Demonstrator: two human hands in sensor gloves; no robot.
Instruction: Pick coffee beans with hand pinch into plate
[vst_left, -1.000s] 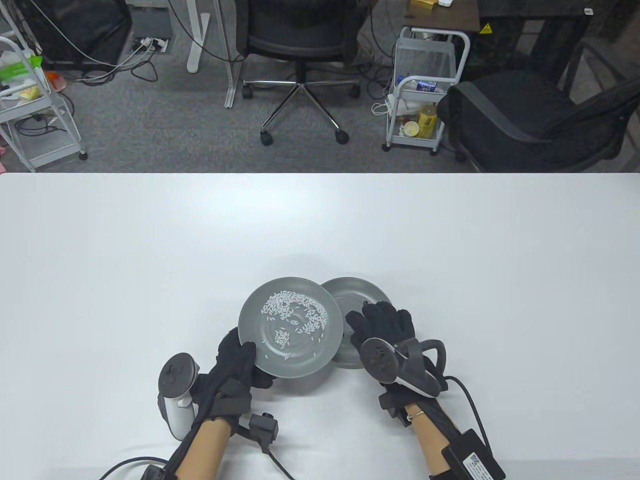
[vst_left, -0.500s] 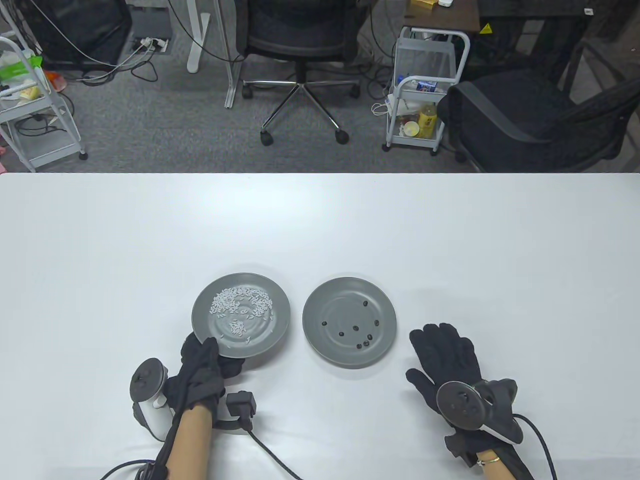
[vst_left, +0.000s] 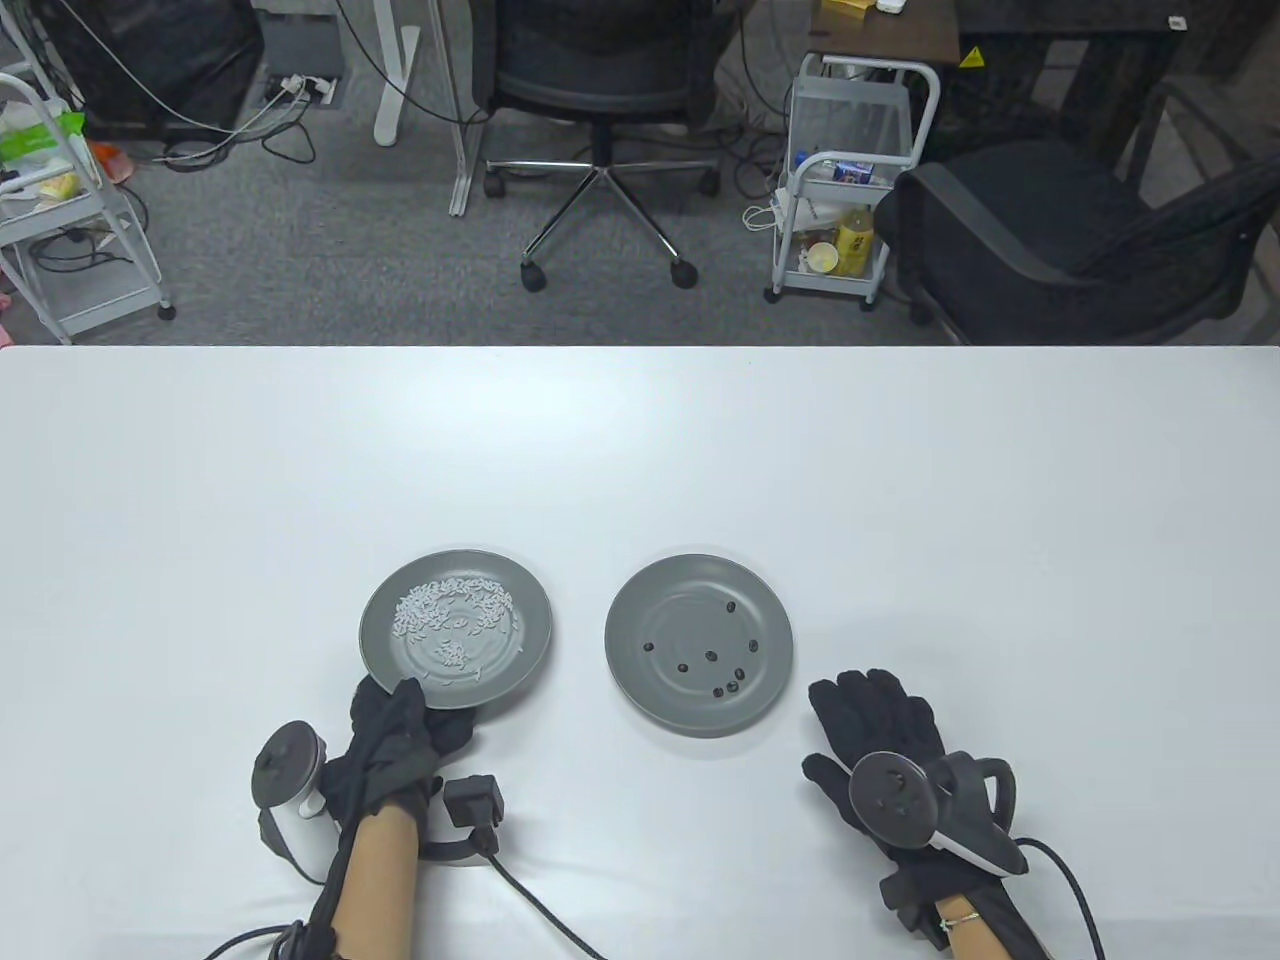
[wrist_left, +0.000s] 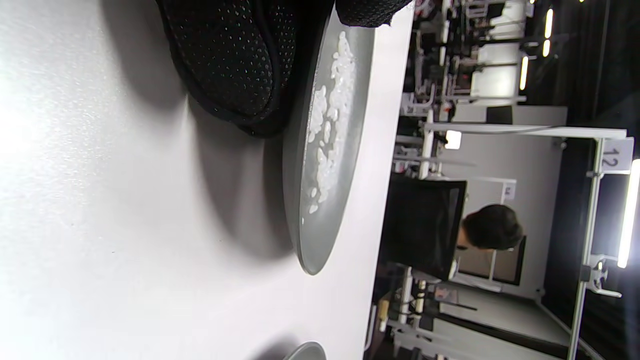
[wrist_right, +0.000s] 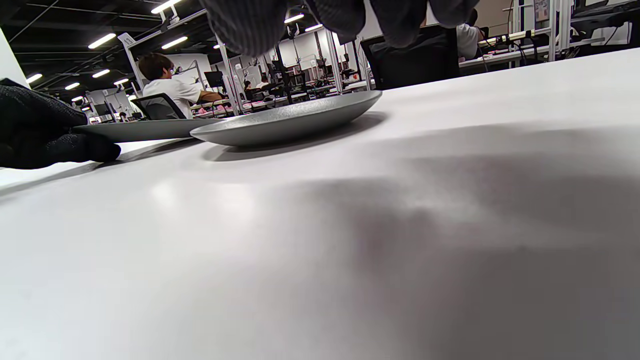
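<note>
Rice plate (vst_left: 520, 610) shifted left, gripped by left hand (vst_left: 400, 735), right hand (vst_left: 880, 725) open, empty

Bright, even light — soft shadows, tabletop glare

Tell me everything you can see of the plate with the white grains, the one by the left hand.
The grain plate is round, shallow, matte grey, likely ceramic, with faint concentric rings. White rice-like grains lie scattered over its far and middle parts. It sits on the white table, left of the bean plate and apart from it. The left hand grips its near rim, thumb on top, other fingers beneath; the near edge looks slightly lifted.
</note>
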